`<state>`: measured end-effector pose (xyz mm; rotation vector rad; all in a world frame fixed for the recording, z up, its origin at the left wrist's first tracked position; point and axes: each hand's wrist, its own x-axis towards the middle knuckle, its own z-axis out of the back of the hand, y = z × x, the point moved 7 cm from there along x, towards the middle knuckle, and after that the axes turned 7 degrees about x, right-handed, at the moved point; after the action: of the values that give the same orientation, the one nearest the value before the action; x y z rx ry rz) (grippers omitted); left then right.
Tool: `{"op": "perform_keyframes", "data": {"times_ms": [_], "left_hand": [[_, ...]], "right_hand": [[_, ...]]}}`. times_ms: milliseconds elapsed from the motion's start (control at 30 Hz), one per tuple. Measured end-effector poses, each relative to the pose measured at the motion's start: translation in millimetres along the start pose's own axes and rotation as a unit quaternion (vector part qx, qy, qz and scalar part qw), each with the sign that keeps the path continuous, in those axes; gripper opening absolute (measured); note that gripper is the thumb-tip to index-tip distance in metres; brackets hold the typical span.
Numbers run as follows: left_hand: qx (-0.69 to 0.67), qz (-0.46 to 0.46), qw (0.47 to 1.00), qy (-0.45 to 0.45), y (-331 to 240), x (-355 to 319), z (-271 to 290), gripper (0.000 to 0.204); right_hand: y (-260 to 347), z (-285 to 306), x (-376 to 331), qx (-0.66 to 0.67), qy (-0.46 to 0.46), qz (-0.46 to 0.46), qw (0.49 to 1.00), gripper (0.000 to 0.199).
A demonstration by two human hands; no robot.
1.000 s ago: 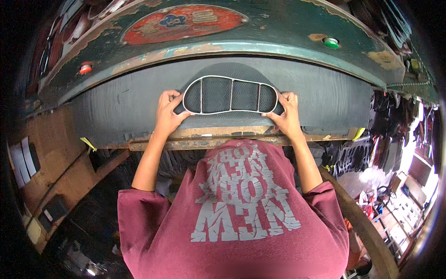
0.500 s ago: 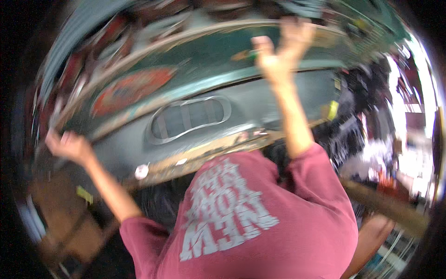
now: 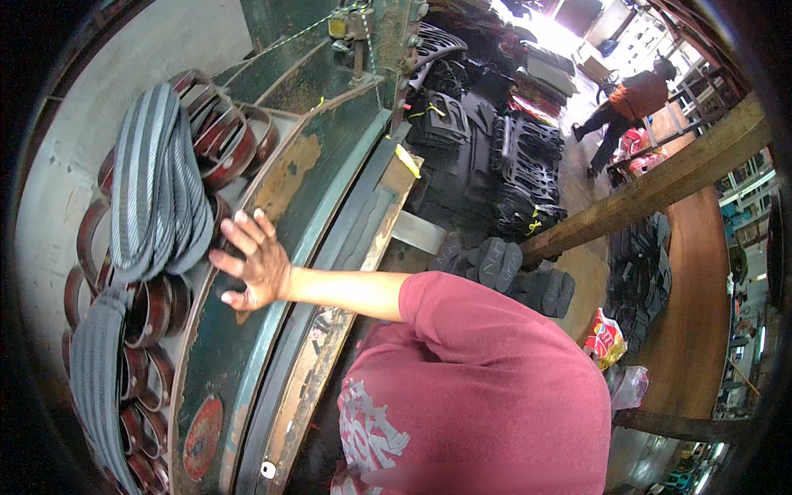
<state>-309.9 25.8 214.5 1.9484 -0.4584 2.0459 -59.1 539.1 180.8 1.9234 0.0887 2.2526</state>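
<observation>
My right hand is open, its fingers spread against the front of a worn green metal machine beam. It holds nothing, and its fingertips reach toward the beam's upper edge. A brown bare patch lies beyond the fingers, and a red oval badge sits lower on the beam. Under the beam runs a dark flat bed, edged by a worn wooden board. Behind the beam stand several red-brown metal band-shaped dies, with grey striped strips draped over them. My left hand is out of view.
Black cut sheets are stacked beyond the machine's end. A wooden beam crosses at right, near a long brown tabletop. Dark sole-shaped pieces and a red-yellow bag are nearby. A person in orange is farther off.
My view has swung right, so the machine now slants up the left side. My left hand and the oval metal frame on the bed have gone from view. My right hand remains by the green beam.
</observation>
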Motion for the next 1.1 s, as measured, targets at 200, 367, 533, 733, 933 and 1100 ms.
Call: {"op": "perform_keyframes", "data": {"times_ms": [200,367,533,733,933,1100], "left_hand": [[0.031,-0.012,0.999,-0.012,-21,23,-5,0.059],[0.045,-0.010,0.999,-0.016,-28,24,-4,0.058],[0.055,-0.001,0.998,-0.025,-25,27,9,0.058],[0.047,-0.019,0.998,-0.033,-32,36,17,0.057],[0.046,-0.020,0.999,-0.018,-38,39,18,0.054],[0.060,-0.020,0.998,-0.014,-38,38,18,0.054]], "right_hand": [[-1,-5,12,-0.001,0.004,0.000,1.000,0.064],[3,3,15,0.010,-0.029,0.012,0.999,0.062],[5,5,16,0.017,-0.024,0.001,1.000,0.062],[6,8,18,0.021,-0.034,-0.005,0.999,0.062],[3,4,14,0.029,-0.024,-0.010,0.999,0.060],[4,4,15,0.022,-0.013,-0.013,1.000,0.060]]}}
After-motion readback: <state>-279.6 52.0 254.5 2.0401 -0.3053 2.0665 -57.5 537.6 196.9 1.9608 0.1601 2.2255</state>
